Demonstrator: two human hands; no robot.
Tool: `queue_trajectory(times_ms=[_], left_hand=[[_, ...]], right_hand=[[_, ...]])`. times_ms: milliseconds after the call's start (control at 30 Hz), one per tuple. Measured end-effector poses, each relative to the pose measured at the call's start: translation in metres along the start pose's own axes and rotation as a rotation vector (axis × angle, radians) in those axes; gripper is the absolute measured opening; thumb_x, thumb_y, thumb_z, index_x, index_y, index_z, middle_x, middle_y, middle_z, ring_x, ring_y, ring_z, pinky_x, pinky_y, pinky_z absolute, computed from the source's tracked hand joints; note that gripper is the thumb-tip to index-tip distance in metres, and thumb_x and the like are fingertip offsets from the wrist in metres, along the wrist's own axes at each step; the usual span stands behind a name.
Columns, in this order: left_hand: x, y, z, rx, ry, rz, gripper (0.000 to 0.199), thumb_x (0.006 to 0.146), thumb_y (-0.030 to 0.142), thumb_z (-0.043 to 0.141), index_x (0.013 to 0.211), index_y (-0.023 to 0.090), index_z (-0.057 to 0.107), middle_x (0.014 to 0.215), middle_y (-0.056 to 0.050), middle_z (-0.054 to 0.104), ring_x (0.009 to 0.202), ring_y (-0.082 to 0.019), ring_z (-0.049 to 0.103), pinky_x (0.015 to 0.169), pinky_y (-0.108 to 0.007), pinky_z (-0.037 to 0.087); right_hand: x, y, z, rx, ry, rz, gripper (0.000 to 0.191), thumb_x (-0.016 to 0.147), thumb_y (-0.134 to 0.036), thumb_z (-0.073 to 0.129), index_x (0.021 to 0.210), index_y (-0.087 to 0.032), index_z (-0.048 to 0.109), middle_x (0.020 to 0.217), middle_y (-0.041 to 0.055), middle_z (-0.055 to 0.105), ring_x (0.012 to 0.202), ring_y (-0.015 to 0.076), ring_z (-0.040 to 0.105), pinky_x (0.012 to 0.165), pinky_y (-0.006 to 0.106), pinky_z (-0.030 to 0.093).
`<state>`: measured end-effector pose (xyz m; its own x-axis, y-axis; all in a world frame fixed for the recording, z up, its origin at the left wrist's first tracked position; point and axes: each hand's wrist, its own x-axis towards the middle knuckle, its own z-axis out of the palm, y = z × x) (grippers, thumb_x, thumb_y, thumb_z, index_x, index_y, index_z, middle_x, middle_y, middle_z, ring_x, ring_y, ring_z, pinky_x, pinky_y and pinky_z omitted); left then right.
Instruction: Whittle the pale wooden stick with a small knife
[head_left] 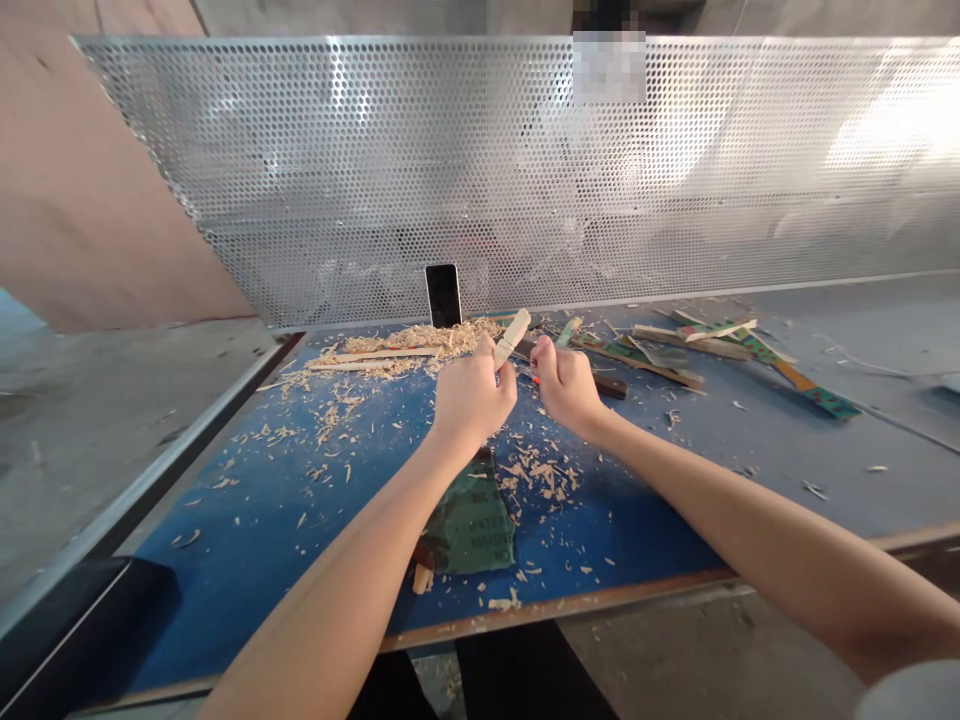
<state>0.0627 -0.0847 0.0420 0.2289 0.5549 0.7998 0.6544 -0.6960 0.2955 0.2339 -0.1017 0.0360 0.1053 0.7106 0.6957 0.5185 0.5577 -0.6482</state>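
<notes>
My left hand (471, 395) is closed around a short, pale piece of carved wood (513, 336), whose upper end sticks up past the thumb. Close beside it, my right hand (564, 388) is curled into a fist. A small orange-red tip (535, 380) shows at its inner side, but what the fingers grip is mostly hidden. Behind the right fist lies a dark brown handle (611, 387). Below the hands, a green printed sheet of sandpaper (480, 525) rests on the blue tabletop (285, 560), partly covered by my left forearm.
Wood shavings (420, 345) are heaped before an upright phone (444, 296). Wooden strips (705, 345), some painted green, lie to the right. A perforated metal panel (450, 180) closes off the back. A black box-like object (90, 620) stands at the left front.
</notes>
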Motion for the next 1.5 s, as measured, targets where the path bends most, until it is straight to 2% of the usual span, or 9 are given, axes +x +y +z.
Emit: queue_trajectory(times_ms=[100,267,367,667,933,1133,1200,1367,1500], left_hand=[[0.002,0.005,-0.004,0.011,-0.036,-0.034,0.009,0.098,0.024,0.059,0.099,0.023,0.068,0.053,0.000,0.057,0.049,-0.021,0.053,0.057,-0.034,0.041],[0.008,0.024,-0.020,0.133,-0.276,-0.227,0.018,0.100,0.027,0.052,0.105,0.019,0.068,0.067,-0.005,0.067,0.061,-0.022,0.062,0.062,-0.035,0.042],[0.011,0.030,-0.025,0.147,-0.324,-0.254,0.022,0.101,0.029,0.050,0.110,0.018,0.068,0.073,-0.008,0.070,0.066,-0.024,0.065,0.065,-0.035,0.043],[0.010,0.028,-0.023,0.123,-0.335,-0.254,0.024,0.102,0.029,0.051,0.112,0.018,0.070,0.073,-0.008,0.068,0.065,-0.022,0.062,0.065,-0.036,0.041],[0.009,0.026,-0.021,0.083,-0.319,-0.260,0.021,0.102,0.028,0.053,0.109,0.018,0.070,0.072,-0.008,0.068,0.063,-0.022,0.059,0.063,-0.036,0.039],[0.008,0.023,-0.018,0.033,-0.318,-0.247,0.018,0.101,0.027,0.053,0.106,0.021,0.070,0.070,-0.007,0.068,0.061,-0.021,0.056,0.063,-0.037,0.038],[0.009,0.023,-0.018,0.018,-0.322,-0.257,0.017,0.101,0.026,0.054,0.105,0.021,0.070,0.070,-0.007,0.068,0.061,-0.022,0.056,0.063,-0.037,0.038],[0.010,0.023,-0.018,-0.021,-0.316,-0.310,0.015,0.100,0.024,0.055,0.102,0.023,0.069,0.073,-0.007,0.069,0.064,-0.022,0.058,0.064,-0.037,0.037],[0.011,0.021,-0.019,0.000,-0.302,-0.333,0.017,0.101,0.024,0.053,0.103,0.023,0.070,0.075,-0.008,0.071,0.066,-0.023,0.059,0.065,-0.037,0.038]], right_hand=[[0.000,0.001,0.000,-0.005,0.020,-0.017,0.066,0.108,-0.072,0.043,0.059,-0.028,0.048,0.053,0.0010,0.049,0.052,0.0172,0.044,0.058,0.034,0.032],[0.001,0.002,-0.001,-0.195,-0.023,0.007,0.066,0.113,-0.066,0.026,0.062,-0.029,0.045,0.053,0.0030,0.054,0.052,0.0182,0.050,0.059,0.035,0.036],[0.001,0.004,-0.001,-0.260,-0.035,0.007,0.065,0.114,-0.063,0.022,0.063,-0.029,0.046,0.055,0.0048,0.058,0.054,0.0190,0.055,0.060,0.035,0.039],[0.001,0.002,-0.001,-0.306,-0.041,0.028,0.066,0.114,-0.061,0.019,0.063,-0.029,0.045,0.058,0.0065,0.061,0.056,0.0197,0.058,0.064,0.037,0.040],[0.002,0.005,-0.001,-0.321,-0.081,0.047,0.065,0.115,-0.057,0.021,0.066,-0.028,0.051,0.061,0.0069,0.063,0.060,0.0203,0.061,0.067,0.036,0.041],[0.002,0.006,-0.001,-0.282,-0.079,0.045,0.063,0.114,-0.061,0.020,0.066,-0.029,0.044,0.058,0.0049,0.058,0.057,0.0202,0.056,0.064,0.037,0.038],[0.002,0.005,-0.001,-0.224,-0.105,0.014,0.062,0.115,-0.063,0.019,0.068,-0.029,0.043,0.060,0.0031,0.056,0.057,0.0192,0.053,0.063,0.036,0.037],[0.003,0.002,-0.003,-0.018,-0.195,-0.183,0.052,0.116,-0.062,0.028,0.083,-0.027,0.050,0.076,0.0009,0.058,0.070,0.0178,0.053,0.071,0.034,0.043],[0.007,0.006,-0.002,-0.008,-0.180,-0.238,0.039,0.116,-0.053,0.040,0.091,-0.026,0.054,0.086,0.0025,0.061,0.076,0.0182,0.054,0.076,0.034,0.045]])
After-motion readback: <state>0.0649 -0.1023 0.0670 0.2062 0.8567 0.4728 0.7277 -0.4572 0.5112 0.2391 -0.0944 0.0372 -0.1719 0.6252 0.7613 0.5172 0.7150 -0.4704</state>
